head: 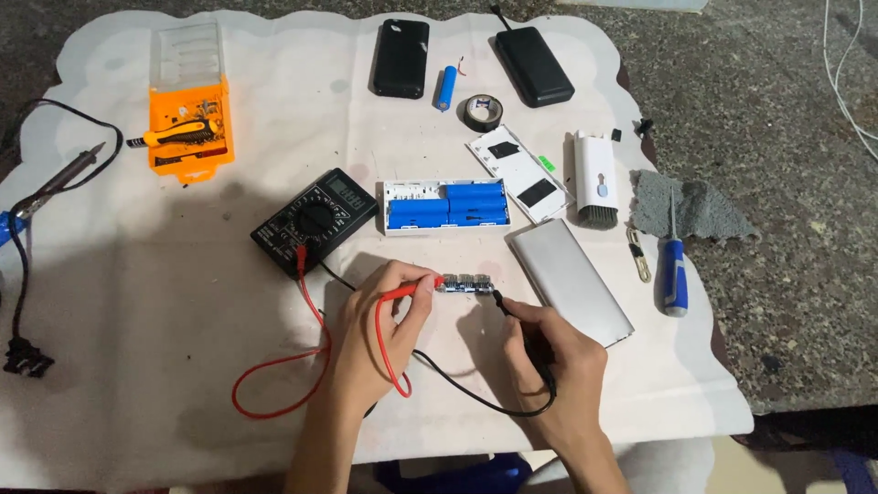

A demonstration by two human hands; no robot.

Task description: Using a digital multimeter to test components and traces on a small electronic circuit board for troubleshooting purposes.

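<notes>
My left hand (pixel 380 320) pinches the red probe (pixel 410 290), whose tip touches the left end of a small blue circuit board (pixel 465 285) lying on the white mat. In my right hand (pixel 549 352) is the black probe (pixel 510 306), its tip at the board's right end. Red and black leads run back to a black multimeter (pixel 314 220) at the upper left of my hands.
A white tray of blue cells (pixel 447 206), a silver case shell (pixel 572 279), a white cover (pixel 523 173), a brush tool (pixel 595 178), black tape (pixel 482 112), a loose blue cell (pixel 445 89), two black power banks, an orange bit box (pixel 189 123), a soldering iron (pixel 59 178), a blue screwdriver (pixel 674 274) and a grey cloth (pixel 692 209).
</notes>
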